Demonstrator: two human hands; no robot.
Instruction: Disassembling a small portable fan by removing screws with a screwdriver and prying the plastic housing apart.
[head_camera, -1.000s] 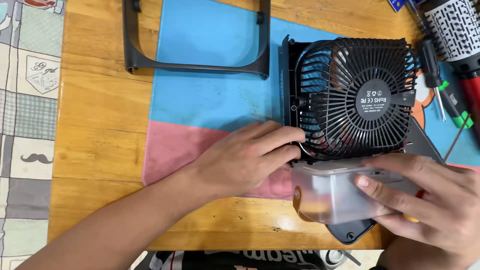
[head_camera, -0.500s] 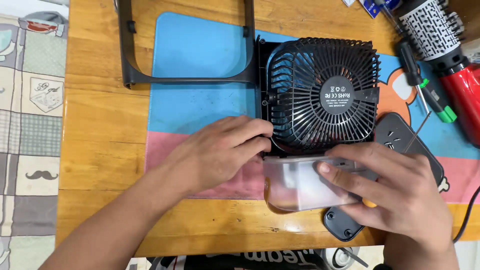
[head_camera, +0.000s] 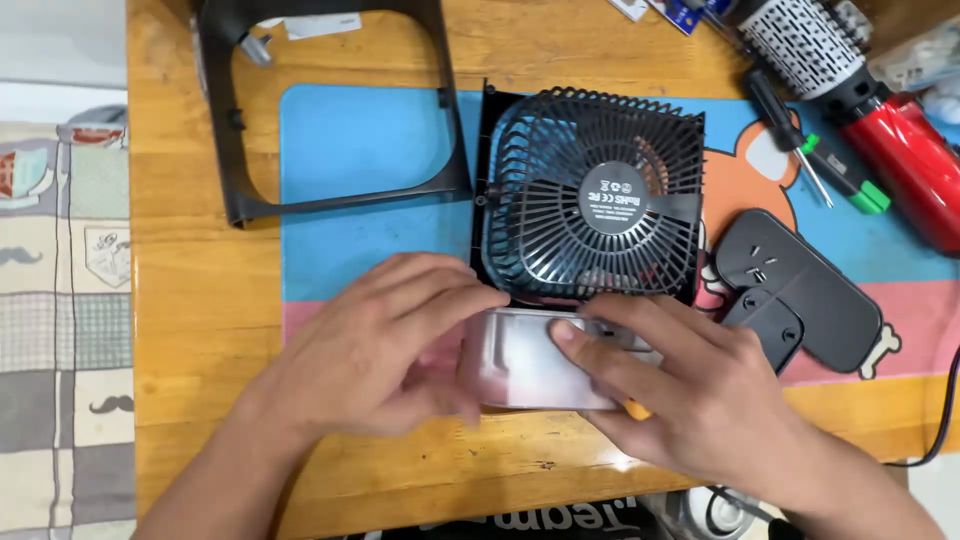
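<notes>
Wooden tabletop (head_camera: 180, 330) is covered by a blue and pink mat (head_camera: 350, 170), where a black fan (head_camera: 590, 200) lies flat. Just below the fan, a translucent plastic box (head_camera: 520, 360) is touched by the left hand (head_camera: 390, 350) with loosely curled fingers and clasped by the right hand (head_camera: 690, 390). Right of the fan, a black base plate (head_camera: 800, 285) is seen.

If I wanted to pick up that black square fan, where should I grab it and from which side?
Probably by the black fan's outer square frame, coming from the far edge and left side. Those edges lie bare on the blue mat, while the near edge is crowded by the left hand, right hand and translucent plastic box. The grille's thin ribs look a poorer hold.
</notes>
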